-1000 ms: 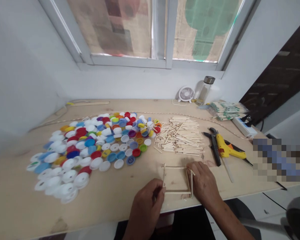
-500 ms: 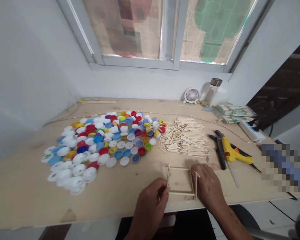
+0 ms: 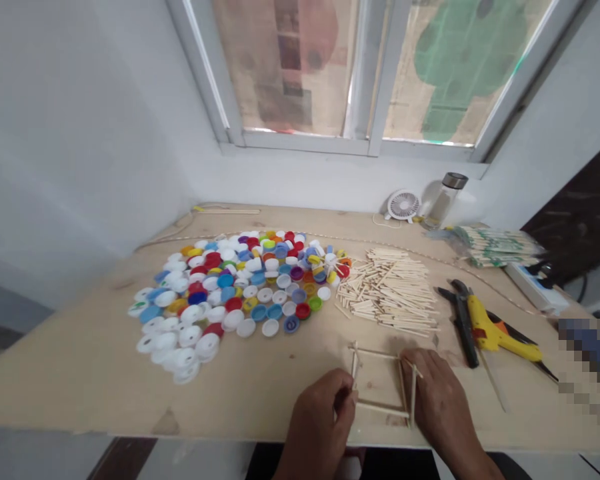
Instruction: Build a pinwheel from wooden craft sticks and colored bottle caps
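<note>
Near the front edge of the table is a small open frame of thin wooden sticks (image 3: 383,406), with upright sticks at its left and right sides. My left hand (image 3: 325,413) pinches the frame's left side between thumb and fingers. At the other side my right hand (image 3: 440,393) is closed around the right end, its fingertips partly hidden behind the sticks. Beyond the frame lies a heap of short wooden sticks (image 3: 395,287).
A wide spread of coloured bottle caps (image 3: 235,293) covers the middle left. To the right lie black-handled pliers (image 3: 464,327) and a yellow glue gun (image 3: 495,333). Bagged sticks (image 3: 500,247), a power strip (image 3: 537,288), a small fan (image 3: 403,205) and a glass bottle (image 3: 445,200) stand farther back.
The camera view has shifted, so everything appears farther right and lower. Both hands keep their hold on the stick frame, which looks unchanged.
</note>
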A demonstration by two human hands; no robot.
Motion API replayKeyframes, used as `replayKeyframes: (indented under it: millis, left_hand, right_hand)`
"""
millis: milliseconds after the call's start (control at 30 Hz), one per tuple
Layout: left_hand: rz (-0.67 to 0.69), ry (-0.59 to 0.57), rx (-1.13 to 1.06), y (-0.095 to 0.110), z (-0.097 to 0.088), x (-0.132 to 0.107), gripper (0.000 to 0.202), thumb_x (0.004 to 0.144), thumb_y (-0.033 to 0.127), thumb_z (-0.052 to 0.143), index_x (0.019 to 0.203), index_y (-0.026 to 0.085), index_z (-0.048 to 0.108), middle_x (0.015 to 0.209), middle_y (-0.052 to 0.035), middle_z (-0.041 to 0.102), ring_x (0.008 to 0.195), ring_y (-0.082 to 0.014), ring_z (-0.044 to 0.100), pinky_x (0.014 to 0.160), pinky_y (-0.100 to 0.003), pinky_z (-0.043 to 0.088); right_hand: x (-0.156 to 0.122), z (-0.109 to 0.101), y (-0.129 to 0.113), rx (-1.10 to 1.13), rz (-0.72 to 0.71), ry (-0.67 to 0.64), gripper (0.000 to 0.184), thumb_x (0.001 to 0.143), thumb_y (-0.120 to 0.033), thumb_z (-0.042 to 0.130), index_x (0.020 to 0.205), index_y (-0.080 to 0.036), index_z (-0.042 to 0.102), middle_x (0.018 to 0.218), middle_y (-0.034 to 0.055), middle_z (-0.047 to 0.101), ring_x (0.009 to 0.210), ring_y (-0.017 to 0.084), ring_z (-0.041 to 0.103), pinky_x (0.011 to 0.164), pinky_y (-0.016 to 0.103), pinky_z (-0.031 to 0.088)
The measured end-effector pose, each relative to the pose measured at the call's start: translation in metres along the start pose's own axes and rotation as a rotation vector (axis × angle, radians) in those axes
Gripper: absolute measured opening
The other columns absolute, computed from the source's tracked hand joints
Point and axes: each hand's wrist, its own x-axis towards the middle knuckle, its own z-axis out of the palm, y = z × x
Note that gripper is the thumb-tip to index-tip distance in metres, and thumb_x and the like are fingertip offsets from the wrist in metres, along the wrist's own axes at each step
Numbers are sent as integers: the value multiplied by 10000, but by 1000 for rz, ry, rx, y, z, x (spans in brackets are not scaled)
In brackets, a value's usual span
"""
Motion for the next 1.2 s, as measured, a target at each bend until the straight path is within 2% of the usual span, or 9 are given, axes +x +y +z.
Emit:
replayKeyframes:
  millis: [200,367,567,800,1067,1200]
  left_hand:
    - [30,34,-21,-5,4,-1,124,733,135,498,647,214,538,548,41,539,510,-118,497,495,-210,352]
    - [-35,-25,-39,3,-1,-2,123,775,154,464,682,211,522,598,30,544,556,-121,506,544,-213,364]
    - [-51,-47,-74,5,-3,1,115,755,144,460,679,207,519,576,37,507,538,-119,478,525,-218,344]
    - [-50,-22,-105,10,-5,-1,122,725,106,486,654,201,516,584,37,520,553,-115,493,537,-216,343]
    - [-54,-13,-97,6,-2,0,134,680,61,505,664,192,529,605,40,546,567,-104,505,548,-200,343]
    - [-59,-21,-89,8,-4,0,128,694,69,507,669,192,535,598,43,541,563,-102,496,548,-200,338]
  right_hand:
    - [-5,4,8,-31,-64,30,195,963,-242,374,994,-178,556,856,95,644,778,248,575,769,410,429]
    - [-8,7,15,-39,-108,34,193,962,-257,370,1018,-179,538,894,114,643,788,261,578,778,427,432]
    - [-12,11,17,-11,-18,-22,172,953,-258,391,1032,-208,535,872,91,646,797,256,602,758,409,445]
    - [-14,12,23,-36,-133,26,228,966,-302,353,1037,-183,534,899,124,639,804,269,595,748,428,444]
    - [-15,13,28,-42,-174,18,240,975,-304,350,1048,-162,529,927,130,624,834,263,582,777,427,442]
    - [-13,10,22,-64,-128,6,267,981,-326,332,1031,-160,536,908,128,629,815,267,585,762,429,440]
